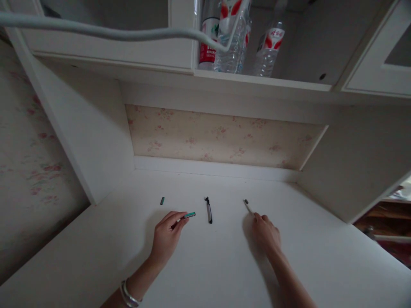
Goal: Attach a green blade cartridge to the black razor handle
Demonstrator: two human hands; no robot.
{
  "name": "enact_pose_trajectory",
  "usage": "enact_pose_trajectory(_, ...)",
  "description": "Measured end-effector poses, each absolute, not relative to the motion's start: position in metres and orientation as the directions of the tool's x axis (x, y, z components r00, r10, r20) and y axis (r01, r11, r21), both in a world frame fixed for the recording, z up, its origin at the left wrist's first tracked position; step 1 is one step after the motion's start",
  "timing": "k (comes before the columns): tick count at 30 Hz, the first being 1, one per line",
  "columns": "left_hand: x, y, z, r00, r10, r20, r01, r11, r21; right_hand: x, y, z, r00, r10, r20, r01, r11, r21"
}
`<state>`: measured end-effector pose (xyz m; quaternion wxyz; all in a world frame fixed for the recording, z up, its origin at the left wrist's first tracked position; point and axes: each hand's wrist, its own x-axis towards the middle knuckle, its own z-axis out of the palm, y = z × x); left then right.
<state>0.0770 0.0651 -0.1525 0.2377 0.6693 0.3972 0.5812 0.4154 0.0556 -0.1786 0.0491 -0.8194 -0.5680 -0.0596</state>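
Note:
My left hand (pixel 167 233) rests on the white desk (pixel 208 265) with its fingertips pinched on a thin pen-like part with a teal end (pixel 189 215). My right hand (pixel 266 233) lies further right, fingers closed on the near end of a thin white stick with a dark tip (pixel 247 205). Between the hands lies a black pen body with a clip (pixel 208 209), untouched. A small teal cap (pixel 162 200) sits alone to the left of my left hand.
The desk sits in a white alcove with side walls (pixel 96 141) and a floral back panel (pixel 218 137). Plastic water bottles (pixel 231 38) stand on the shelf above. A grey cable (pixel 96 30) hangs across the top.

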Motion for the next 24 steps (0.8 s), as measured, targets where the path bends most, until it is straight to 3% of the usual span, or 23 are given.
enact_pose_trajectory(24,0.0784,0.0655,-0.1541,0.037,0.815,0.579,0.263,-0.567,0.781,0.4125,0.0536,-0.1785,0.407,0.893,0.192,0.911,-0.411,-0.018)
